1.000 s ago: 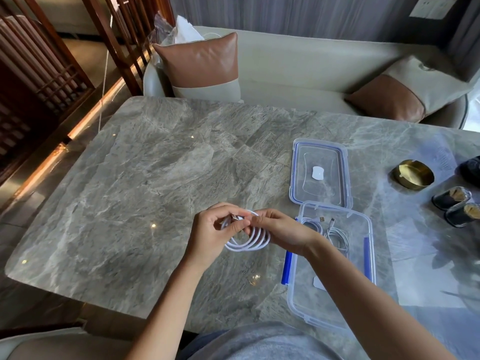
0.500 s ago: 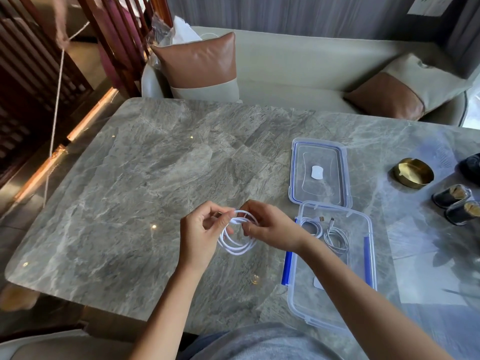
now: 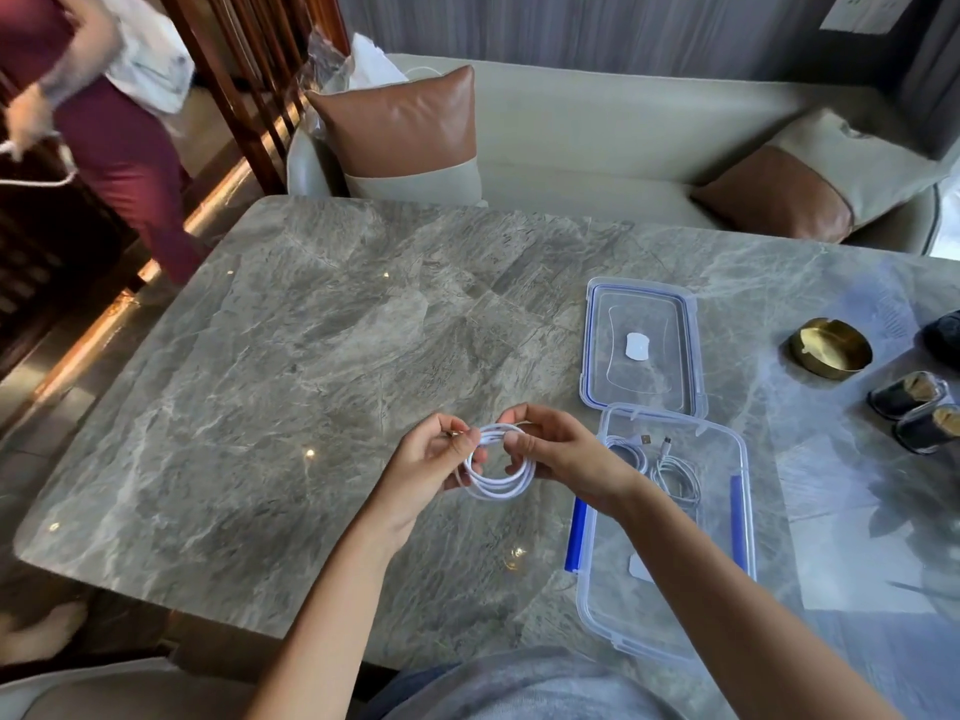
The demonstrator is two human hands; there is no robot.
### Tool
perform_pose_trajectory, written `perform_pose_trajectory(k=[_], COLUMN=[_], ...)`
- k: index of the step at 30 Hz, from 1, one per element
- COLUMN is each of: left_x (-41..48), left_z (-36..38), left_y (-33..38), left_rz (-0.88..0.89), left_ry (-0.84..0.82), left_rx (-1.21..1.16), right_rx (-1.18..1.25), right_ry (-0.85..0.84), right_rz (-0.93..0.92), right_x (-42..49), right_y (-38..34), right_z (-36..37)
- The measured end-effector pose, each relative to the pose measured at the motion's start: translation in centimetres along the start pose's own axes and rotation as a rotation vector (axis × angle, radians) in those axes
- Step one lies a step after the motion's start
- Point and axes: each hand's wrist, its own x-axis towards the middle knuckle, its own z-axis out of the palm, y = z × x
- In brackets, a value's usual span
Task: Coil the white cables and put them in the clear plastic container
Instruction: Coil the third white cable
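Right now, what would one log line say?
stage: coiling | left hand + right hand: gripping white cable coil | clear container: open, holds one cable | lid: off

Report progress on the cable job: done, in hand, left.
Done: one coiled cable already lies in the clear container, whose lid sits off, just beyond it on the table. In hand: the left hand and right hand hold a white cable wound into loops above the table. Left: finish that coil and put it in the container.
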Motion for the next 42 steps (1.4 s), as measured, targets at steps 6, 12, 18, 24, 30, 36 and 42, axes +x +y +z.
perform_pose_trajectory(k=[6,12,18,24,30,36,42], left_x=[0.2,0.8,2.2,2.5,2.3,2.5,2.9], left_z=[2.3,7.6,11.5,13.7,14.4,13.2,12.9], left_y=[-1.6,-3.5,-5.1,-8.2,-9.9,-11.0,-11.1], left_rz=[-0.050,-0.016,0.026,0.396,0.516,0.179,-0.016], left_ry=[-0.008,-0.090,-0.131,-0.018,0.041,0.092,0.072], left_rx=[0.003,0.135,0.274,1.130,0.971,0.676,0.481], right_rx=[-0.141,-0.359,-0.132,-0.322,-0.356,-0.466,-0.615], right_ry=[0.035,0.104,0.221,0.326,0.501,0.675,0.753], right_rz=[-0.010,0.052,0.191,0.170,0.167,0.193,0.167], right_x=[-0.9,-4.6,-8.3,-9.1,-8.0,-6.2,-6.0], right_y=[0.5,1.9,3.9,6.5,10.2,12.3,12.4], right_z=[-2.2,-6.7,-10.2,-11.0,-11.3,-10.3,-9.2])
